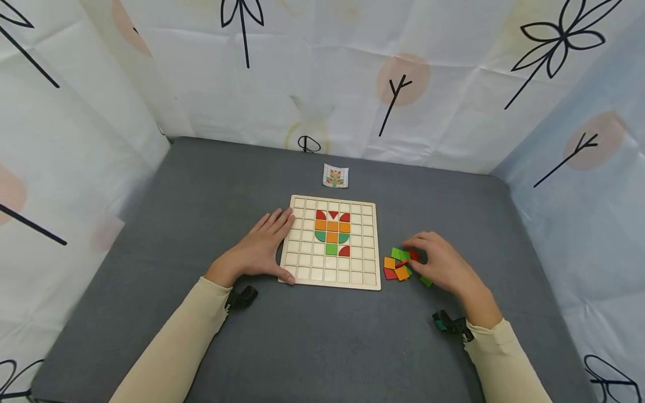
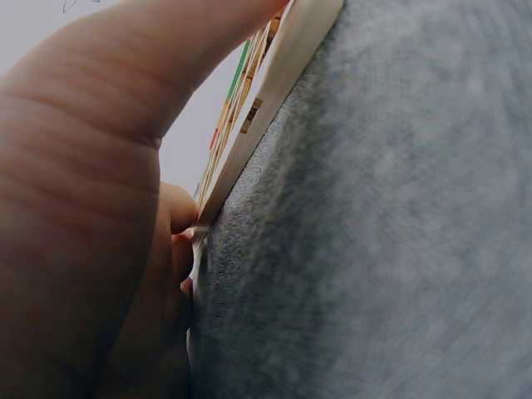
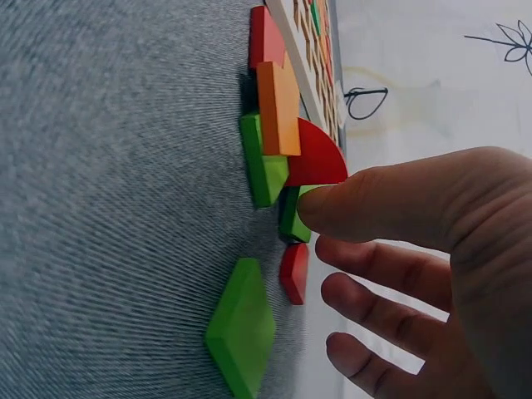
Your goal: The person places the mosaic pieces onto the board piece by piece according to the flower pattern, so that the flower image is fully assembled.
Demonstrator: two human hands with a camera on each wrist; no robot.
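A wooden grid board [image 1: 308,274] lies on the table, with red, orange and green pieces set in its middle cells. My left hand [image 1: 263,246] steadies it, fingers spread along the left edge and thumb at the near left corner. Right of the board is a small pile of loose pieces, including an orange square [image 3: 278,108] and a tilted red quarter-circle [image 3: 316,156]. My right hand [image 1: 443,264] reaches over this pile, thumb and fingers apart. Its thumb tip is right by the red quarter-circle. A green piece [image 3: 241,328] lies on the near side of this hand.
Behind the board lies a small pattern card [image 1: 335,176] with a coloured figure on a grid. The grey table [image 1: 322,341] is bordered by white printed cloth [image 1: 342,101] at the back and sides. Each wrist wears a black camera mount.
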